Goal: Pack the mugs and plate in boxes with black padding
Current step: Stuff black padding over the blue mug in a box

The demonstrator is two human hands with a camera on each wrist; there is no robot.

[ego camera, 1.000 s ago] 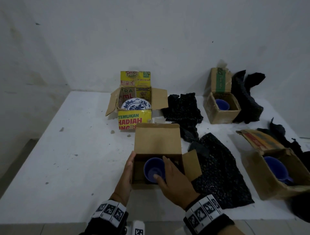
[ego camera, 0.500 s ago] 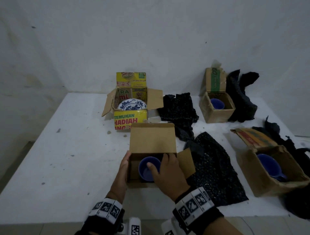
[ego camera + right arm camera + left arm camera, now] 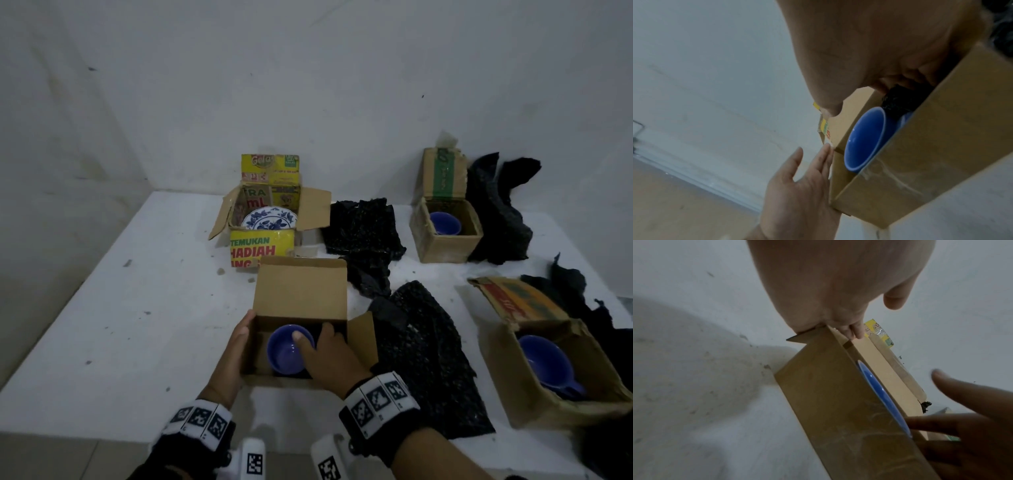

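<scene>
A small brown box (image 3: 301,294) stands open near the table's front edge, with a blue mug (image 3: 286,353) upright inside. My left hand (image 3: 236,349) lies flat against the box's left wall (image 3: 838,178), fingers straight. My right hand (image 3: 329,356) reaches into the box to the right of the mug. Its fingers go down onto black padding (image 3: 898,100) wedged beside the mug (image 3: 865,139), and its thumb stretches over the rim. The left wrist view shows the box's side (image 3: 838,402), a sliver of the mug's rim (image 3: 877,391) and my right hand (image 3: 972,418).
A yellow box (image 3: 262,246) behind holds a blue-and-white plate (image 3: 270,219). Two more boxes (image 3: 445,243) (image 3: 548,404) on the right each hold a blue mug. Loose black padding sheets (image 3: 363,229) (image 3: 421,359) lie between them. The white table (image 3: 120,325) ends at a wall.
My right hand slid from over the mug to its right side, and its fingers went down into the box. My left hand stayed on the box's left wall.
</scene>
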